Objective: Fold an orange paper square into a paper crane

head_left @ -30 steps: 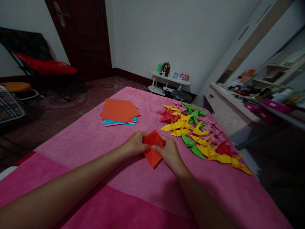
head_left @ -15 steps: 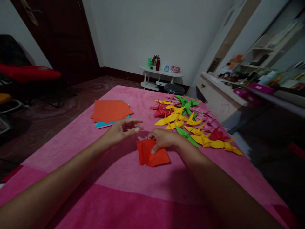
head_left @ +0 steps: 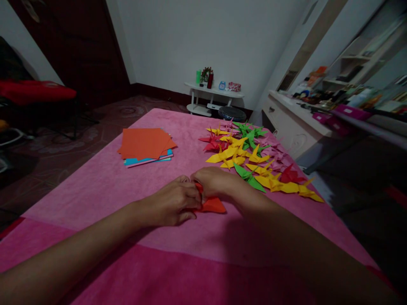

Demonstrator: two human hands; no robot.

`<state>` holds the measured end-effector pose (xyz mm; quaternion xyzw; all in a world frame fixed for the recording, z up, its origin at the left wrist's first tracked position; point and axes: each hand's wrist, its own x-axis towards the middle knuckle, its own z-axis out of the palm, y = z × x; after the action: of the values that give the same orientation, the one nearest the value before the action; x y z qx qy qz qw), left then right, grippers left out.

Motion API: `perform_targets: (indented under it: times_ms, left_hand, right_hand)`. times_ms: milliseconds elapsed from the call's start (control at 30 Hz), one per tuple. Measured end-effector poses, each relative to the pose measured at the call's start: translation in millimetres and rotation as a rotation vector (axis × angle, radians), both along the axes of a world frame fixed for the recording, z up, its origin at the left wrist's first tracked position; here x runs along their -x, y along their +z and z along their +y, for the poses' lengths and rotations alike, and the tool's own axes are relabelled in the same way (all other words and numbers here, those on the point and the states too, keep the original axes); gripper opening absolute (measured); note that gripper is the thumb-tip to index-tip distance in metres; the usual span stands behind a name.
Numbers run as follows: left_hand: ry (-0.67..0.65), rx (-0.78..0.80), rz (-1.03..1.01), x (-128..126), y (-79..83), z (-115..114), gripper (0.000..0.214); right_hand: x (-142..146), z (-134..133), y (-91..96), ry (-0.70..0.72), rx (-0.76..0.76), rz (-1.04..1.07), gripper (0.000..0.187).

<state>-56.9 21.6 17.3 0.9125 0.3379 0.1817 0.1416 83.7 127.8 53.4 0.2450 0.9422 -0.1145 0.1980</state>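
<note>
A folded piece of orange origami paper (head_left: 213,206) lies on the pink cloth, partly covered by both hands. My left hand (head_left: 178,200) is closed over its left side, with the fingers curled on the paper. My right hand (head_left: 211,181) grips the far edge from above; its fingertips are mostly hidden behind the wrist and the paper. The two hands meet at the fingers. Beyond my left hand sits a stack of square paper sheets (head_left: 144,143), orange on top with blue and pink below.
Many folded paper cranes in yellow (head_left: 227,156), green (head_left: 249,177), red (head_left: 291,174) and pink (head_left: 273,148) cover the table's right side. A pink cloth (head_left: 178,258) covers the table. Farther back are a small white stand (head_left: 216,91) and a cluttered dresser (head_left: 295,112); a red chair (head_left: 38,93) stands left.
My left hand has come down and right from above the cloth onto the orange paper. The paper's left part is now under the fingers, and my right hand has shifted slightly left.
</note>
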Motion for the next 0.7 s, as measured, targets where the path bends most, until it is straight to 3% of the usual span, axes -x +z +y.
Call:
perform_targets:
  times_ms: [67,200,333,400,500,567,700]
  left_hand:
    - [0.012,0.002,-0.001,0,-5.9,1,0.01]
    - [0.027,0.054,-0.066,2,-12.7,4,0.012]
    - [-0.028,0.151,-0.2,5,-15.6,6,0.011]
    - [-0.039,0.169,-0.223,6,-16.4,6,0.01]
    - [-0.029,0.16,-0.215,7,-18.2,5,0.013]
    - [-0.011,0.155,-0.218,7,-20.0,4,0.013]
    - [0.011,0.154,-0.238,8,-22.9,2,0.009]
  right_hand:
    - [-11,0,4.0,-0.018,-0.025,0.161,0.049]
    - [-40,-16,25.7,-0.191,-0.111,0.714,0.03]
    - [-62,-46,36.6,-0.188,-0.013,0.706,0.028]
    - [-69,-54,26.1,-0.292,-0.016,0.741,0.035]
    - [-73,-52,-3.9,-0.533,-0.014,0.801,0.021]
    - [-73,-50,-24.3,-0.608,0.152,0.692,0.004]
    - [-65,-55,-47.6,-0.77,0.434,0.56,0.009]
